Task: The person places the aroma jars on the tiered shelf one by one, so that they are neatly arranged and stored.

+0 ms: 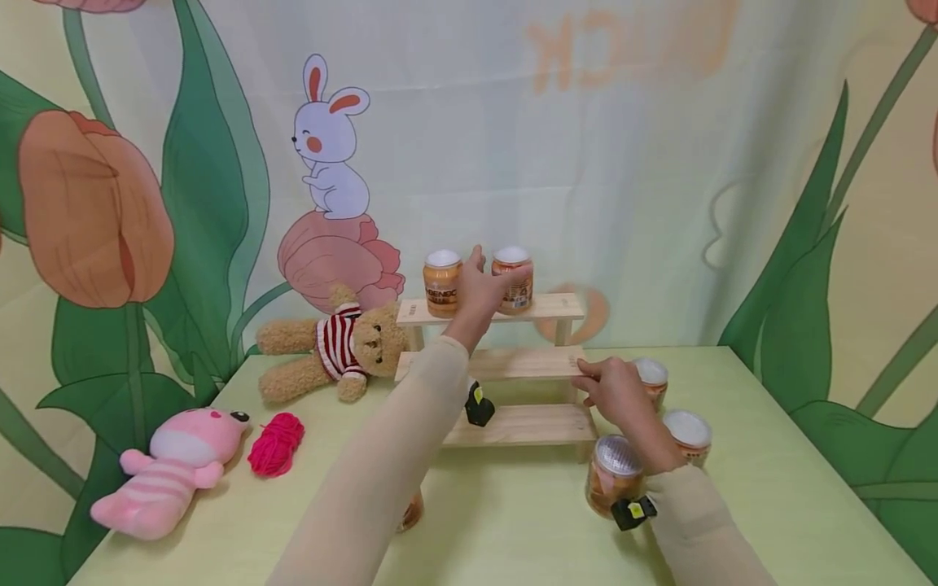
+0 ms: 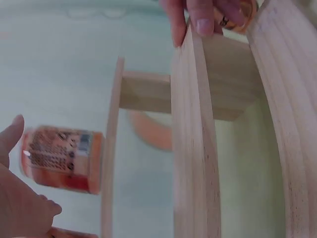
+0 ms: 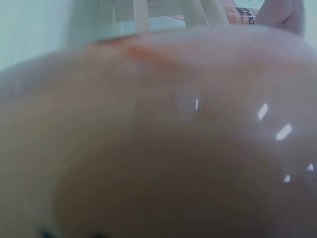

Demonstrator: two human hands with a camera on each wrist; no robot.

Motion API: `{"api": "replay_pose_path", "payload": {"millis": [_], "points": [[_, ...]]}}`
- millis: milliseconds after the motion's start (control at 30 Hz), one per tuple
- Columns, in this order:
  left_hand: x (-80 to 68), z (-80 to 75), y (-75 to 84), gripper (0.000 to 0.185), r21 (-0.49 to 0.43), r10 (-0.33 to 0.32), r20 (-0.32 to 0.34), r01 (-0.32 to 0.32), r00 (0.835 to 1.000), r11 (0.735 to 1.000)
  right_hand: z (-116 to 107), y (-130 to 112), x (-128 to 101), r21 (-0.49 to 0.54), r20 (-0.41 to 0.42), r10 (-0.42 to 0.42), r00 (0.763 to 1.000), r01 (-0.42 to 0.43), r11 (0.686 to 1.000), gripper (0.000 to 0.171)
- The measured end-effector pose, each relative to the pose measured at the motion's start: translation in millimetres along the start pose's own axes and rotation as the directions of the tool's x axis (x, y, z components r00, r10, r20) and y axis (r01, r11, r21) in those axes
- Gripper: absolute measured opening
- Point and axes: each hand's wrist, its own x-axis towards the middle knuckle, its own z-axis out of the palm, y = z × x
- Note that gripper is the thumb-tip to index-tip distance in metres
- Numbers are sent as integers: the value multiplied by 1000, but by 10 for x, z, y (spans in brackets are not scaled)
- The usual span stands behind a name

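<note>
1. We see a three-step wooden rack [image 1: 506,365] at frame centre on the green table [image 1: 769,456], backed against the printed curtain [image 1: 623,163].
2. Top step: two orange jars. The left jar [image 1: 442,282] sits near the step's left end; the right jar [image 1: 512,279] is mid-step, with bare board to its right up to the edge.
3. Our left hand [image 1: 479,291] is between the two jars, fingers wrapped on the right jar's side, thumb up. In the left wrist view the jar [image 2: 62,158] lies just beside the fingertips.
4. Our right hand [image 1: 615,391] pinches the right end of the middle step, fingers curled on its edge.
5. Three more jars cluster lower right by the right wrist; the nearest jar [image 1: 614,474] fills the right wrist view.
6. Left of frame: teddy bear [image 1: 330,346], red yarn ball [image 1: 275,443], pink plush [image 1: 172,472], all well apart from the rack.
7. Table front centre is open.
</note>
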Motion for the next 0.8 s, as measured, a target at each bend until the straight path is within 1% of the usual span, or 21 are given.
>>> {"api": "replay_pose_path", "payload": {"millis": [100,233,300,367,467,700,800], "points": [[-132,-86,49,93,-38,46,13,-45,999,998,27,-16,-9,-14,-3,-17,1000,17,1000,40],[-364,-256,136,84,-60,111,91,-106,990,993,16,-33,-24,-25,7,-26,1000,26,999,41],[-480,-371,134,81,-67,131,129,-123,983,990,1,-36,-28,-28,15,-20,1000,20,999,42],[-572,-492,116,78,-79,146,149,-136,978,988,-24,-42,-25,-30,18,-10,1000,10,999,43],[-685,-704,38,76,-102,150,137,-137,979,985,-31,-41,-22,-34,17,-12,1000,13,999,42],[-970,-1247,-150,71,-124,129,43,-123,991,985,16,-53,-55,-64,3,-19,1000,20,998,42],[-1125,-1466,-279,65,-129,100,26,-96,995,987,38,-65,-58,-56,1,-14,1000,14,998,42]]}}
